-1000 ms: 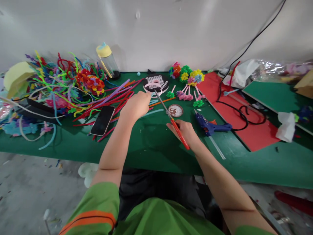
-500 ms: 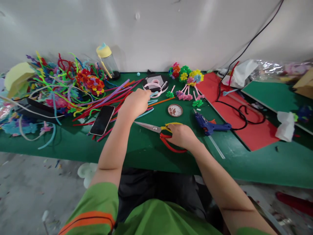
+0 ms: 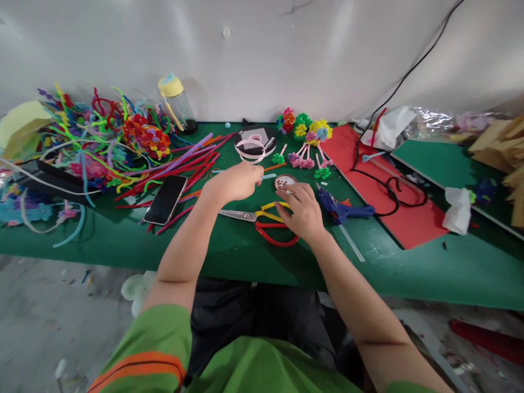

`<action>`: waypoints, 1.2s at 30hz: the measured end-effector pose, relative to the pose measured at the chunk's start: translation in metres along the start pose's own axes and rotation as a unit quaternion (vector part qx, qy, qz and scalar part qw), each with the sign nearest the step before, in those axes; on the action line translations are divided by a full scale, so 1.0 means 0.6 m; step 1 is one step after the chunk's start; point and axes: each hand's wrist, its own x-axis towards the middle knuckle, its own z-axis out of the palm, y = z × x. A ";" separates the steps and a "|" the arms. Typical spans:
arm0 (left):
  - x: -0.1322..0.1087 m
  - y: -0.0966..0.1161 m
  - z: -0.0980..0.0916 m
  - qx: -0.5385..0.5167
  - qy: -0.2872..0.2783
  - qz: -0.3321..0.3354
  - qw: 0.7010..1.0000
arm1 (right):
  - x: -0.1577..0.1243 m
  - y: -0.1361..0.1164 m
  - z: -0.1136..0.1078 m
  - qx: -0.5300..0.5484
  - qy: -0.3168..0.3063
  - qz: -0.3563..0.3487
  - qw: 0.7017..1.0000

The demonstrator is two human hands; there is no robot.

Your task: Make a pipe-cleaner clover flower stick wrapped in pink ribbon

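Note:
My left hand (image 3: 240, 181) is closed over the table, with a short light blue stem (image 3: 269, 176) showing just past its fingertips. My right hand (image 3: 302, 210) has its fingers apart, above the handles of the scissors and at the near edge of a small round dish of beads (image 3: 285, 182). The scissors (image 3: 249, 216), with yellow and red handles, lie on the green table with their blades pointing left. Behind my left hand is a black and white disc (image 3: 256, 142) with a pink ribbon loop.
Fuzzy stems (image 3: 192, 164) and a phone (image 3: 166, 200) lie left, beside a colourful heap (image 3: 106, 136) and a bottle (image 3: 178, 103). A blue glue gun (image 3: 344, 207), its black cable and a red board (image 3: 388, 202) are right. Fuzzy flowers (image 3: 313, 134) stand behind.
My right hand has let go of the scissors and moved up to the bead dish. My left hand has moved right and nearer, off the blue stems. The view has shifted slightly.

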 end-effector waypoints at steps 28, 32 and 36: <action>-0.002 -0.005 0.157 -0.618 -0.068 0.059 0.781 | -0.007 -0.005 0.017 -0.085 0.041 -0.013 0.995; 0.001 -0.004 0.166 -0.635 -0.045 0.024 0.771 | -0.007 -0.001 0.022 -0.095 0.056 -0.020 0.994; 0.000 -0.002 0.166 -0.627 -0.027 0.002 0.779 | -0.007 -0.001 0.023 -0.106 0.056 0.007 0.993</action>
